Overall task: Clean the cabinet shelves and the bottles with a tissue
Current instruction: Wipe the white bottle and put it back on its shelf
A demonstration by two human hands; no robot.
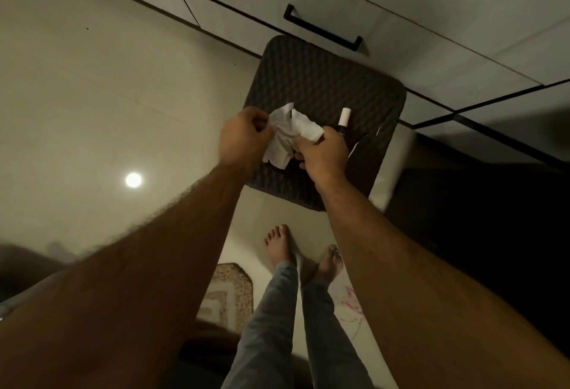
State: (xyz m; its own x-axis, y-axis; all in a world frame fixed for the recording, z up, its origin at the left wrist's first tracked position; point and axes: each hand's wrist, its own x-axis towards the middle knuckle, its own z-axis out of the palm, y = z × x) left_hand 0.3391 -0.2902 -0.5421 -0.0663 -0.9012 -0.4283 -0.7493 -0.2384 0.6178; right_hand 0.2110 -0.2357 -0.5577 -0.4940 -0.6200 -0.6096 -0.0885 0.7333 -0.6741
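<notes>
I saw both hands held out over the dark mat [324, 86], which I took as my landmark. The left hand [243, 137] was curled, pinching the left edge of the tissue [285, 135]. The right hand [324, 154] was clamped on the tissue's right side and also on a small bottle [343, 117], whose white cap stuck up past the knuckles while its body stayed hidden in the fist. The crumpled tissue hung stretched between the two hands, above the near-left part of the mat, and the bottle was just right of it, touching or nearly touching the tissue; I could not tell which. Beyond the far edge of the mat stood the cabinet [401, 12], its pale drawer fronts closed, with a black handle [322, 30] just past the mat. The mat lay on a glossy floor [92, 95]. Nearer to me than the mat were bare feet [279, 243] in grey trousers, and left of them a small beige rug [228, 293]
</notes>
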